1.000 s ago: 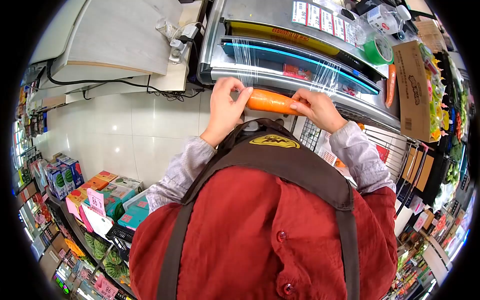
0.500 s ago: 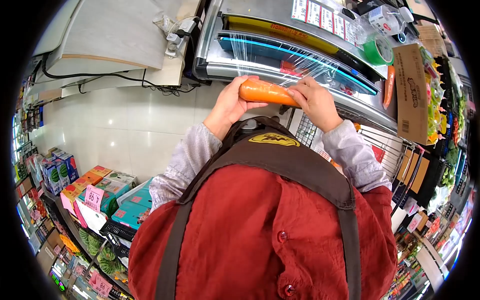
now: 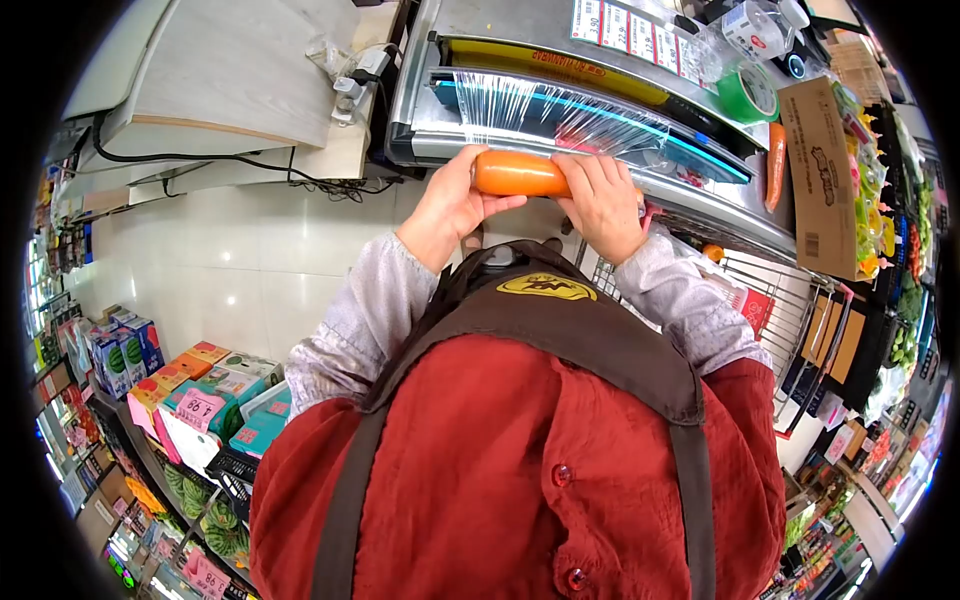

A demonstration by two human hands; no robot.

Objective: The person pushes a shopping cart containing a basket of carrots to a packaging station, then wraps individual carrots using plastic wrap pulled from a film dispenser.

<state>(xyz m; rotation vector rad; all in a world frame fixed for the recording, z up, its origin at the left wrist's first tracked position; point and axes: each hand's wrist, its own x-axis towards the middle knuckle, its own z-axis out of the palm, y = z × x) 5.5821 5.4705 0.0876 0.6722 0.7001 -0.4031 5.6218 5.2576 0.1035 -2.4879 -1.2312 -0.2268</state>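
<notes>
A carrot (image 3: 520, 174), shiny with clear film, lies level between my hands at the front edge of the wrapping machine (image 3: 430, 145). My left hand (image 3: 450, 205) grips its thick left end, thumb above and fingers below. Around its right end my right hand (image 3: 602, 205) is closed, hiding that tip. Stretched clear film (image 3: 520, 108) runs in creased strands from the machine's slot down to the carrot. A second carrot (image 3: 776, 168) rests on the machine's right side, beside a cardboard box (image 3: 822, 180).
Green tape (image 3: 748, 93), a plastic bottle (image 3: 757, 32) and price labels (image 3: 640, 32) sit on the machine top. A wire cart (image 3: 765, 290) stands at the right. Cables (image 3: 230, 158) hang from the counter (image 3: 230, 75) at the left. Boxed goods (image 3: 205, 395) are at lower left.
The carrot and both hands have shifted slightly left. My right hand has gone from a fingertip hold to wrapping over the right end. The film has spread into a wider sheet.
</notes>
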